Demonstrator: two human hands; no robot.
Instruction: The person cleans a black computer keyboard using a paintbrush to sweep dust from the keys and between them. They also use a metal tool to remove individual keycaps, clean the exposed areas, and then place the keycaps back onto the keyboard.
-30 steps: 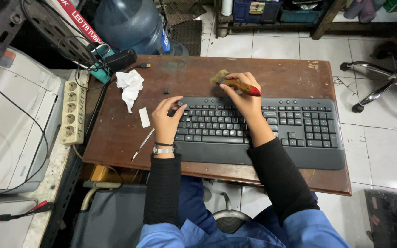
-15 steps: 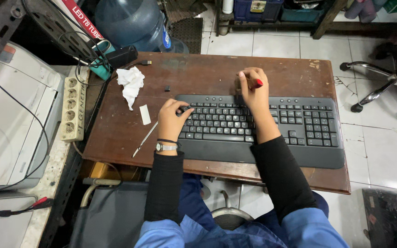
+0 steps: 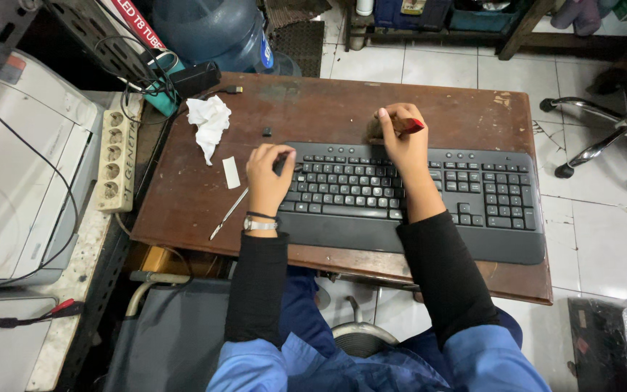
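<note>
Black keyboard [image 3: 408, 196] flat on desk — red-tipped wooden brush [image 3: 393, 128] at its top edge

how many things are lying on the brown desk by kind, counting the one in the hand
keyboard: 1
brush, in the right hand: 1
crumpled tissue: 1
white paper strip: 1
tweezers: 1
small black keycap-like piece: 1
Total: 6
The left hand rests on the keyboard's left end.

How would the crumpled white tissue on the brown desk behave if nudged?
The crumpled white tissue looks thin and loosely bunched, so it is probably very light and floppy. It would likely slide or deform on the brown wooden desk rather than roll.
</note>
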